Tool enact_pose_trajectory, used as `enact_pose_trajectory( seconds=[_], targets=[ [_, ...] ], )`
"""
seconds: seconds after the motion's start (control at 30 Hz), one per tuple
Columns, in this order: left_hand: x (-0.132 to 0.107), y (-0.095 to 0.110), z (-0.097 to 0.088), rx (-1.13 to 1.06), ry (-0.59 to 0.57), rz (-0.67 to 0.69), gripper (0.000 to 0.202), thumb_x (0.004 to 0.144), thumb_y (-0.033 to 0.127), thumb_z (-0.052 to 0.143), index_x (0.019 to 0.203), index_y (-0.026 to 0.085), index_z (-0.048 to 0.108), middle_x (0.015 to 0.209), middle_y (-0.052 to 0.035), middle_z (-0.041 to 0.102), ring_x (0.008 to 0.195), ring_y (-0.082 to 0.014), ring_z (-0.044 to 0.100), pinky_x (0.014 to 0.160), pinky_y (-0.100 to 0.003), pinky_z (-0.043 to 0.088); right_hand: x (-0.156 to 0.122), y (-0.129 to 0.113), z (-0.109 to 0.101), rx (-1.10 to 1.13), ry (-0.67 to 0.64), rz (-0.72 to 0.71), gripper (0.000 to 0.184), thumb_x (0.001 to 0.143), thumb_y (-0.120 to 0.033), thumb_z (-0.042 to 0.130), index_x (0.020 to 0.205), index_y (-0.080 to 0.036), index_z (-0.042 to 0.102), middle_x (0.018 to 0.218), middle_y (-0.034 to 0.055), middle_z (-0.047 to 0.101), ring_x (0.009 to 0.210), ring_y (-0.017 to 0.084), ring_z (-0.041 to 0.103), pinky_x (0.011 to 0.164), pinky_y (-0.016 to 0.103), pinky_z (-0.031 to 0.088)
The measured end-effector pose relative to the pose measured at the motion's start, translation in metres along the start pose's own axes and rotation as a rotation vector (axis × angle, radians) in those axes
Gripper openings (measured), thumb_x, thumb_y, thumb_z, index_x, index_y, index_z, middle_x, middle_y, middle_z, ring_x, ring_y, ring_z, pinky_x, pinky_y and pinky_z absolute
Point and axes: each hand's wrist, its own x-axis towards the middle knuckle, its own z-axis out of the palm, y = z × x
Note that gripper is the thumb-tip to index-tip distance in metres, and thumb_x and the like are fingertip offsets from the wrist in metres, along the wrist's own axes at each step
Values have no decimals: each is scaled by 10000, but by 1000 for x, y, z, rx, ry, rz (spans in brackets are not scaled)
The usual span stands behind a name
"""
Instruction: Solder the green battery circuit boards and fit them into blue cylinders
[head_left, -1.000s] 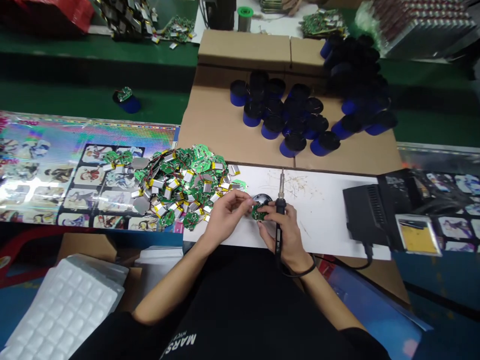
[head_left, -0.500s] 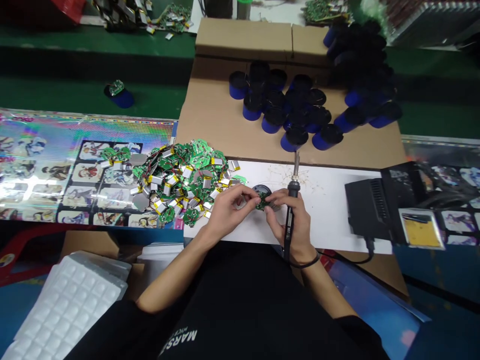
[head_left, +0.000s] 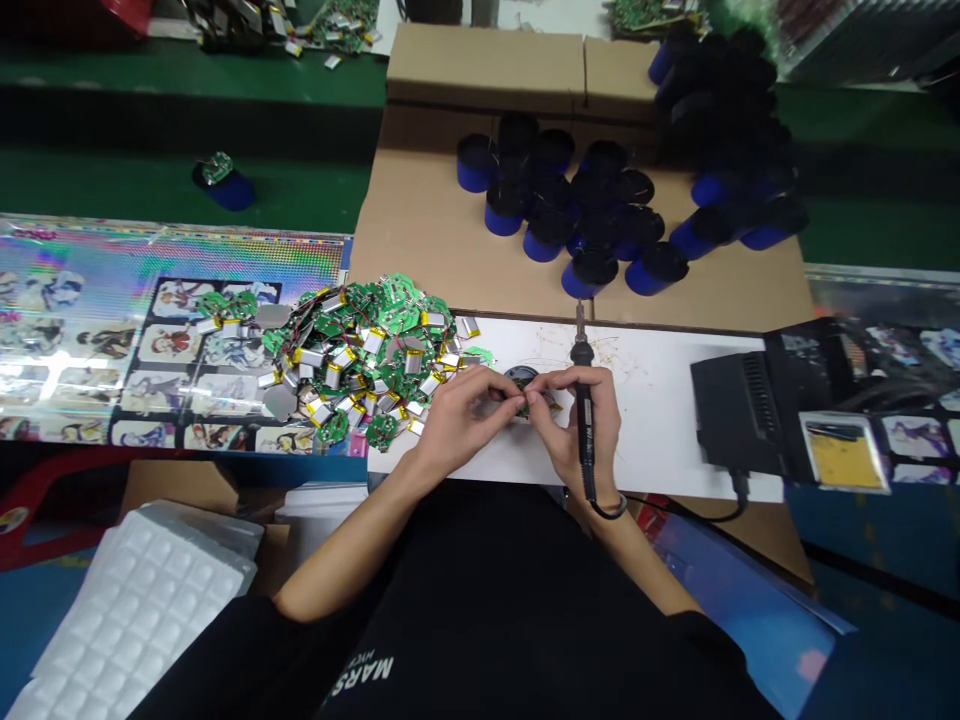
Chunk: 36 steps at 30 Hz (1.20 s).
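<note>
Over the white work surface, my left hand (head_left: pixel 469 410) pinches at the edge of a small green circuit board (head_left: pixel 523 384), mostly hidden by the fingertips. My right hand (head_left: pixel 589 425) has thumb and forefinger closed at the same spot, nearly touching the left fingertips. A soldering iron (head_left: pixel 584 410) lies across that right hand, held with its metal tip pointing away from me and its cord running past the wrist. Just behind the fingers is a round dark cup (head_left: pixel 517 374), partly covered. Any fine wire in the pinch is too small to make out.
A heap of circuit boards with silver battery cells (head_left: pixel 360 350) lies left. Several blue-and-black cups (head_left: pixel 546 235) stand on cardboard (head_left: pixel 420 220) ahead. At right sit a black soldering station (head_left: pixel 731 415) and a yellow sponge tray (head_left: pixel 844 455). Another cup (head_left: pixel 229 190) lies far left.
My right fingers have closed in toward my left fingertips, covering more of the board. The soldering iron has swung, its tip shifting slightly left and its handle end right.
</note>
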Motion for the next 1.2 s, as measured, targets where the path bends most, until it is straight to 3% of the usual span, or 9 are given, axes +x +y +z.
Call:
enact_pose_trajectory(
  seconds=[0.27,0.4,0.53,0.6,0.7,0.77,0.9,1.03,1.2],
  targets=[
    [4,-2,-10,-153,-130,-123,180,951,386,749,923,209,743,924,-48,750,810,-174,600,703,-305,404,-4,8,0,-36,-35,-62,303,882,-148,725,1065,-265,514,893,-26,686,824,166,717,801,348,597],
    [6,-1,-15,-92,-157,-48,113,958,295,703,892,204,695,929,-50,746,882,-190,636,760,-310,451,-8,15,-5,-76,-88,-96,309,877,-145,716,1090,-269,530,918,-16,683,843,174,715,813,357,596],
    [11,-2,-21,74,-223,157,48,966,191,631,929,204,659,1007,-61,746,984,-208,668,910,-357,484,-10,13,-25,-101,-105,-70,227,909,-181,724,1077,-257,592,930,14,715,854,194,728,828,381,593],
    [15,-3,-25,176,-314,248,74,979,174,594,949,206,653,1028,-60,749,981,-210,666,949,-379,474,-7,6,-39,-9,-99,-9,132,978,-283,667,1098,-248,626,825,9,718,739,190,713,707,361,583],
    [23,-3,-30,253,-418,281,119,995,160,545,944,204,643,1014,-53,746,971,-210,652,939,-379,477,1,-5,-59,202,-47,93,303,1004,-443,615,1251,-269,617,650,-43,634,514,155,573,443,266,411],
    [29,-3,-32,258,-457,281,127,997,151,535,937,195,638,1009,-54,741,969,-207,646,938,-374,480,6,-9,-71,266,-19,118,382,955,-478,679,1282,-289,622,683,-43,644,496,144,549,401,245,352],
    [39,-1,-35,239,-525,271,119,977,131,543,937,192,637,984,-48,733,938,-197,645,923,-357,487,7,-4,-87,66,3,64,256,888,-366,792,1105,-235,761,821,17,745,550,147,642,451,279,466],
    [46,-1,-38,211,-581,260,134,931,85,568,913,193,644,950,-30,728,917,-184,643,907,-334,491,-2,1,-95,-154,120,9,107,892,-294,804,979,-234,816,723,2,745,492,127,640,411,248,452],
    [52,-1,-40,195,-616,248,157,897,51,586,884,194,650,958,-23,735,925,-178,638,909,-323,490,-3,-2,-93,-174,-70,1,138,850,-266,813,980,-231,784,718,2,754,539,155,686,472,263,526]
  ],
)
